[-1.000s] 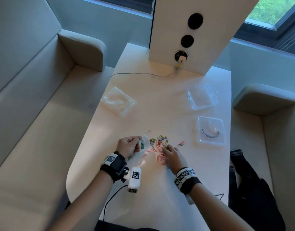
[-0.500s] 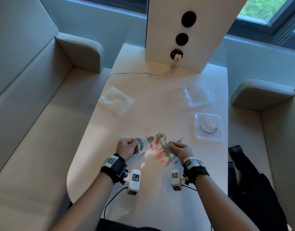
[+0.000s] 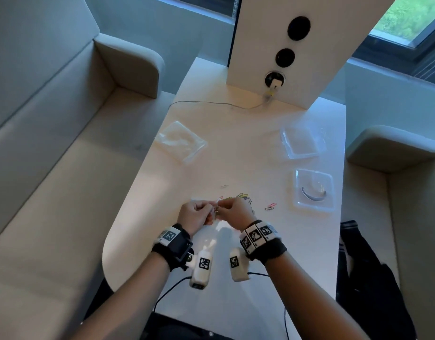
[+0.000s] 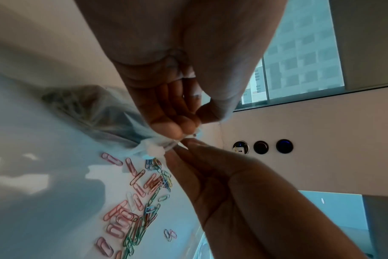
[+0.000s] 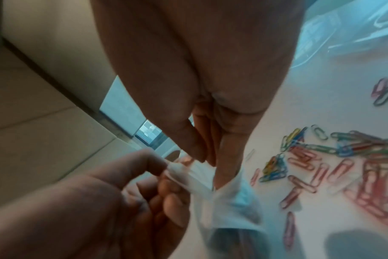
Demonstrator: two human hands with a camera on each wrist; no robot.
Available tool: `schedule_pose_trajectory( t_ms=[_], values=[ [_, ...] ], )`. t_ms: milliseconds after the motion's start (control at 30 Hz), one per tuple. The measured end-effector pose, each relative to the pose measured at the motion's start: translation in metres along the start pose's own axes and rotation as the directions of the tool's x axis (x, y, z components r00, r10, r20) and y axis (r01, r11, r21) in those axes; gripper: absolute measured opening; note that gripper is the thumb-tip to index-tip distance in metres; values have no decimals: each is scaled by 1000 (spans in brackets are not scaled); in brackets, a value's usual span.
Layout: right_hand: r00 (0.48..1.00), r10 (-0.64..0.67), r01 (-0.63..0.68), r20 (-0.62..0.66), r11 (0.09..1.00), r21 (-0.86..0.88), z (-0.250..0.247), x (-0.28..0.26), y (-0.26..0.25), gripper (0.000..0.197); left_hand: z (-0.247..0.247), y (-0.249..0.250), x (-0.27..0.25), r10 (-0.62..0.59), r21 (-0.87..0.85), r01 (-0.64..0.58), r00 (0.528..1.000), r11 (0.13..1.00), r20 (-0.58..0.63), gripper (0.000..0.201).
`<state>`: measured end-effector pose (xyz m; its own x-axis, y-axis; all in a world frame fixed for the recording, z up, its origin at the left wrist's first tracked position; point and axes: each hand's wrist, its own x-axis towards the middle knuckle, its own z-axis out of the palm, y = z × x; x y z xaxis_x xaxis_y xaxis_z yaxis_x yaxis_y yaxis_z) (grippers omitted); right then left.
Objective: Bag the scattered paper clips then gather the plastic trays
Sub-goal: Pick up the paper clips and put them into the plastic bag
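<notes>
A small clear plastic bag [image 3: 215,212] with some paper clips inside hangs between my hands, just above the table's near part. My left hand [image 3: 209,213] pinches one side of the bag's mouth [image 4: 157,149]. My right hand [image 3: 220,207] pinches the other side [image 5: 188,177]. Several coloured paper clips [image 4: 137,198] lie scattered on the table under and right of my hands [image 5: 335,163]. A pair of stray clips [image 3: 271,206] lies further right. Two clear plastic trays stand at the right: the nearer tray [image 3: 299,202] holds a dark curved piece, the farther tray [image 3: 286,141] looks empty.
A pile of clear bags [image 3: 180,141] lies at the table's left side. A white pillar with sockets [image 3: 285,57] and a plugged-in cable [image 3: 211,103] stand at the far end. Beige sofas [image 3: 52,192] flank the table. The rounded near table edge [image 3: 106,261] is below my wrists.
My right hand left the clip pile and came left to the bag's mouth. Both hands now hold the bag together, raised slightly off the table.
</notes>
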<state>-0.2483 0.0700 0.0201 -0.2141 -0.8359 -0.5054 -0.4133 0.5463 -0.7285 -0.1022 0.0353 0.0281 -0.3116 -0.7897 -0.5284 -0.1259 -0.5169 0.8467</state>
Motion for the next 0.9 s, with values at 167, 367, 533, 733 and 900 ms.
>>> schedule_pose_trajectory(
  t_ms=[167,367,533,733,900],
  values=[
    [1000,23,-24,7,901,433,-1,0,-21,22,-18,8,-2,-6,-44,3,998,999,-61,21],
    [962,-109,43,-250,966,-255,-27,50,4,39,-52,4,-8,-16,-81,6,993,997,-121,21],
    [999,-46,52,27,706,-707,6,68,38,69,-58,0,-17,-40,-118,22,987,993,-156,22],
    [967,-160,250,197,467,-848,38,24,61,80,-54,-6,-18,-38,-105,22,987,994,-154,20],
    [972,-186,216,147,437,-873,22,-5,92,64,-40,-10,-15,-48,-114,34,992,993,-119,18]
  ],
)
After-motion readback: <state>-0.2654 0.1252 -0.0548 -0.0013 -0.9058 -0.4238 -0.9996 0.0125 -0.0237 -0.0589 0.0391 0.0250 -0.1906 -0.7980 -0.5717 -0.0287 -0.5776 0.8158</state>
